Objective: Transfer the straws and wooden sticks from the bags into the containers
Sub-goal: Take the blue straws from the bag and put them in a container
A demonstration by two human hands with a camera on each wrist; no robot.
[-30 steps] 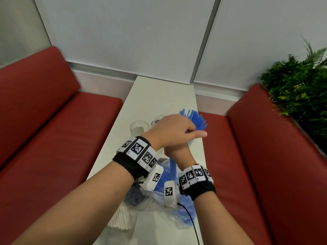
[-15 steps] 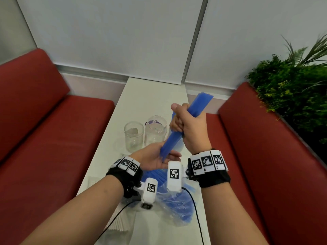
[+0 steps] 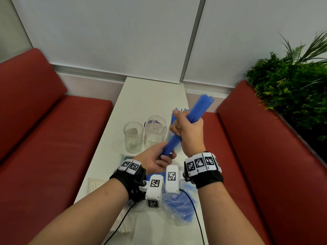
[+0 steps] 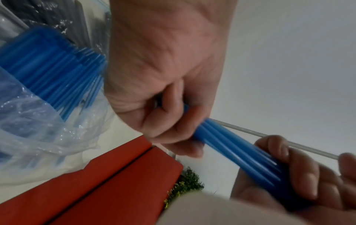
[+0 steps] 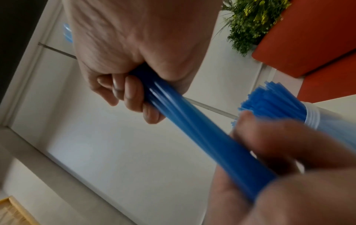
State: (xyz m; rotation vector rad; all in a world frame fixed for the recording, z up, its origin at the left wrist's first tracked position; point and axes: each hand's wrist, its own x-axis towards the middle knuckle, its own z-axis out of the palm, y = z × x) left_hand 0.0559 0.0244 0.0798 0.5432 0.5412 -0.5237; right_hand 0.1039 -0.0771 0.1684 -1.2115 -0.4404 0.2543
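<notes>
A bundle of blue straws (image 3: 192, 121) slants up to the right above the white table (image 3: 152, 96). My right hand (image 3: 185, 129) grips it round the middle, and my left hand (image 3: 159, 160) holds its lower end with curled fingers. The left wrist view shows the left hand's fingers (image 4: 179, 137) wrapped on the bundle (image 4: 237, 149). In the right wrist view the right hand's fingers (image 5: 134, 97) clasp the same bundle (image 5: 202, 137). Two clear jars (image 3: 133, 138) (image 3: 156, 132) stand empty of straws. A third jar holding blue straws (image 5: 279, 105) stands behind my right hand.
A clear plastic bag with more blue straws (image 3: 178, 207) lies under my wrists. White sticks in a bag (image 3: 99, 184) lie at the table's near left. Red benches (image 3: 53, 138) flank the narrow table, and a green plant (image 3: 292, 89) stands at the right.
A second ago my left hand lay across the right near the straw-filled jar. It dropped to the bundle's lower end while the right hand raised the bundle. Little has moved in the last half second.
</notes>
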